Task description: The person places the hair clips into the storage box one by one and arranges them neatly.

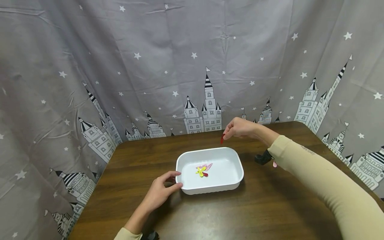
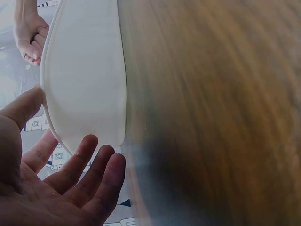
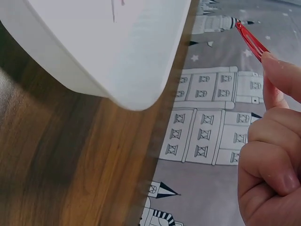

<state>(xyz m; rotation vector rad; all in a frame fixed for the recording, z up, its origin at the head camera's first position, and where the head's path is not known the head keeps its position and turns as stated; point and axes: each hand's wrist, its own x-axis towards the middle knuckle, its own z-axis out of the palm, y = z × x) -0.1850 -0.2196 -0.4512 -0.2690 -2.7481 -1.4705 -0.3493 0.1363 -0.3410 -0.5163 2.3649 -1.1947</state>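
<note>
My right hand pinches a red snap hair clip between thumb and forefinger. It hangs in the air above the far right side of a white rectangular tray. In the right wrist view the clip points away from the fingertips, and the other fingers are curled into the palm. At the tray's left end, my left hand touches the rim with thumb and forefinger, its fingers loosely spread. Inside the tray lie several clips: yellow clips, pink clips and a red clip.
A pink clip lies on the brown wooden table, partly hidden behind the right forearm. Black wrist camera parts sit beneath the right wrist. A grey curtain printed with castles and stars hangs behind the table.
</note>
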